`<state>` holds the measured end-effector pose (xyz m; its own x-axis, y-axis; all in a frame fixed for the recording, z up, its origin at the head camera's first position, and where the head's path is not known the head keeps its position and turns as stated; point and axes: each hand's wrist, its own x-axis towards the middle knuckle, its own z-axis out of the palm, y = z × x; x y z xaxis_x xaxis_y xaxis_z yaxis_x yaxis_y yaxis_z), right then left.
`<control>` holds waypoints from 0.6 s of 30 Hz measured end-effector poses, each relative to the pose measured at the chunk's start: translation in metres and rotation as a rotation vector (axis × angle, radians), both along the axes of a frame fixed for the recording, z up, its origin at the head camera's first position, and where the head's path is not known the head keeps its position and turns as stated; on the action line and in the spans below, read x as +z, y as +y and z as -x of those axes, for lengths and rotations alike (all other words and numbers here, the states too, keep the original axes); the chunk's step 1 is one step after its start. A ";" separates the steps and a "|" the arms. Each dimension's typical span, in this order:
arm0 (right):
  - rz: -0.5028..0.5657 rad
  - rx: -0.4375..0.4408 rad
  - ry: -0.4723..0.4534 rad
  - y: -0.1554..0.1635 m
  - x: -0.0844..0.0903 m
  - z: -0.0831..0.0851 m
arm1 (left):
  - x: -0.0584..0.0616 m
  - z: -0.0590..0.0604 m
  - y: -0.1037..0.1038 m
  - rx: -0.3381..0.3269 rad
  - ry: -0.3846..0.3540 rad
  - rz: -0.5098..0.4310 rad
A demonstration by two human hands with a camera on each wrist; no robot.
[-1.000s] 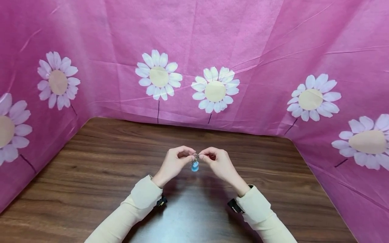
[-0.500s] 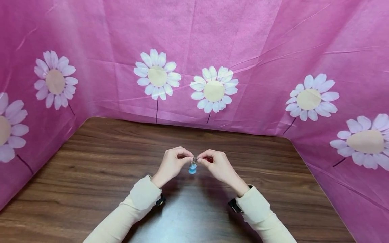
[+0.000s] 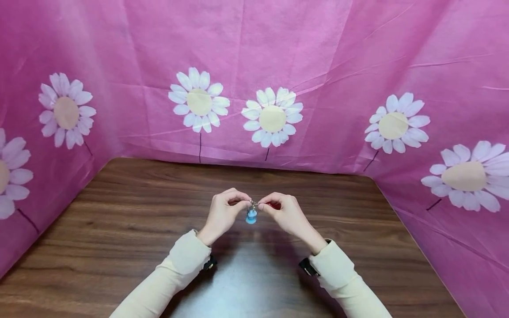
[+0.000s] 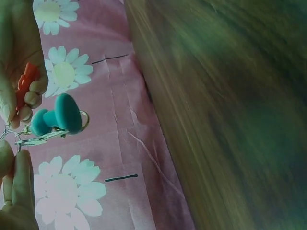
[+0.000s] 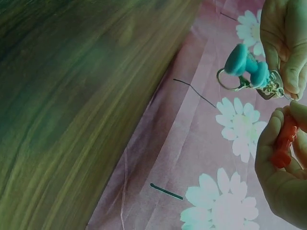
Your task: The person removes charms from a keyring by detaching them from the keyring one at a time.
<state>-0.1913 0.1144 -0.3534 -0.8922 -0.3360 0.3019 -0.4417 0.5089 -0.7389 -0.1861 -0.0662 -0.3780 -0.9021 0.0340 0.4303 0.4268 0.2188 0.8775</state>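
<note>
Both hands meet above the wooden table (image 3: 119, 229). A small blue mushroom-shaped charm (image 3: 251, 217) (image 4: 60, 116) (image 5: 244, 64) hangs from a metal clasp (image 3: 253, 204) (image 4: 38, 140) (image 5: 271, 88) with a ring (image 5: 225, 81). My left hand (image 3: 242, 202) (image 5: 288, 81) pinches the clasp from the left. My right hand (image 3: 266, 206) (image 4: 17, 115) touches the clasp's other end with its fingertips. A small red piece (image 3: 273, 205) (image 4: 26, 84) (image 5: 285, 141) sits in its curled fingers. Cream sleeves cover both forearms.
Pink cloth printed with white daisies (image 3: 272, 117) walls the table at the back and on both sides. A black wrist strap (image 3: 307, 267) shows at each cuff. Glare lies on the tabletop near the front edge.
The hands stay together on the clasp, barely moved. The charm has swung slightly. The head view has drifted, so the daisies sit a little further left.
</note>
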 end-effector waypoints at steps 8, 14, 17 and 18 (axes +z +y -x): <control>0.020 0.011 -0.039 -0.001 0.001 -0.002 | 0.000 -0.001 -0.001 -0.028 -0.026 -0.115; 0.054 0.016 -0.036 -0.004 0.002 -0.002 | 0.002 -0.001 -0.002 -0.042 -0.051 -0.174; 0.056 0.021 -0.036 -0.005 0.003 -0.001 | 0.001 -0.001 -0.003 -0.049 -0.073 -0.191; 0.054 0.021 -0.035 -0.005 0.002 0.000 | 0.001 -0.001 -0.004 -0.051 -0.079 -0.192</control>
<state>-0.1908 0.1096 -0.3510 -0.8952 -0.3390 0.2893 -0.4257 0.4585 -0.7801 -0.1854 -0.0699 -0.3768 -0.9326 0.0044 0.3610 0.3610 0.0241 0.9323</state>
